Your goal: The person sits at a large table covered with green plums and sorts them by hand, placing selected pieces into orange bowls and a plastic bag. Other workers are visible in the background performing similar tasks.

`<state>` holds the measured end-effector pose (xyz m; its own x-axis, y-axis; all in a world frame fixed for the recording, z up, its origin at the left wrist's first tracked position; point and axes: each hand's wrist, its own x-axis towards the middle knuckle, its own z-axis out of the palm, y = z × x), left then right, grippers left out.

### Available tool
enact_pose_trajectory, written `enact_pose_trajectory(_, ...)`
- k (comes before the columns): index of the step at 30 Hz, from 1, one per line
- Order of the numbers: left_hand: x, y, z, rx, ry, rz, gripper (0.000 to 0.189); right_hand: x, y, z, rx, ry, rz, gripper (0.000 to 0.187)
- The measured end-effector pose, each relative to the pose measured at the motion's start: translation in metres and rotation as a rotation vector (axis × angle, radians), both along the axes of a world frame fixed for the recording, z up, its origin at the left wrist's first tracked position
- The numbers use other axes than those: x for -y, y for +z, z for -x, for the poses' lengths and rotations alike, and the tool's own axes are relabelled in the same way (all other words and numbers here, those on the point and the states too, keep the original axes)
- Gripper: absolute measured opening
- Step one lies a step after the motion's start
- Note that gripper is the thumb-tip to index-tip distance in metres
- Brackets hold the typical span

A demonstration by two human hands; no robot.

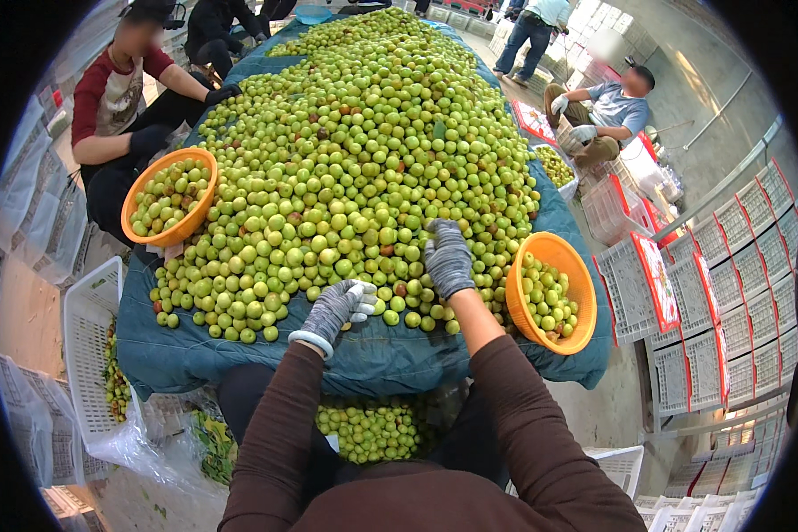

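A long heap of green jujube-like fruit (372, 153), some with brown patches, covers a table draped in dark teal cloth (239, 366). Near the cloth's front edge is my left hand (336, 309), in a grey glove with pale fingertips, its fingers curled beside a few fruit; whether it holds one cannot be told. My right hand (449, 259), in a grey knit glove, reaches onto the heap with bent fingers; what is under them is hidden. An orange plastic basket (588, 299) with fruit leans at the right, and another orange basket (206, 219) with fruit sits at the left.
Between my knees is a container of fruit (369, 432). A white plastic crate (80, 319) stands by the left table corner. Stacked crates (691, 346) line the right. One person (130, 100) sits at the left edge of the heap; another (605, 120) sits beyond the right edge.
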<state>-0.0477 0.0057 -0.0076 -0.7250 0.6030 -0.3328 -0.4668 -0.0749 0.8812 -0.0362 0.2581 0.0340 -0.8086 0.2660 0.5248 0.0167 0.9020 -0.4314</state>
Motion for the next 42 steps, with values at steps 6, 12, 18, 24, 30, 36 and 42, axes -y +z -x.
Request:
enact_pose_trajectory(6, 0.005, 0.004, 0.003, 0.356, 0.070, -0.410, 0.041, 0.078, 0.010, -0.021, 0.249, 0.567, 0.235, 0.033)
enact_pose_trajectory(12, 0.012, 0.007, 0.009, 0.156, 0.292, -0.232, 0.019, 0.025, 0.001, 0.058, 0.173, 0.355, -0.056, 0.044)
enact_pose_trajectory(18, 0.014, 0.011, 0.011, 0.163, 0.292, -0.222, 0.022, -0.048, 0.007, 0.216, 0.435, 0.053, 0.390, 0.050)
enact_pose_trajectory(24, 0.016, 0.009, 0.014, 0.166, 0.294, -0.213, 0.022, -0.029, 0.005, 0.253, 0.643, -0.012, -0.142, 0.053)
enact_pose_trajectory(30, 0.017, 0.009, 0.014, 0.172, 0.283, -0.226, 0.021, -0.001, 0.021, 0.237, 0.941, -0.105, -0.389, 0.059)
enact_pose_trajectory(36, 0.020, 0.010, 0.016, 0.196, 0.296, -0.249, 0.023, 0.003, 0.002, 0.195, 0.805, -0.262, -0.079, 0.053)
enact_pose_trajectory(42, 0.017, 0.008, 0.014, 0.167, 0.286, -0.274, 0.024, -0.011, -0.021, 0.143, 0.872, -0.198, -0.074, 0.058)
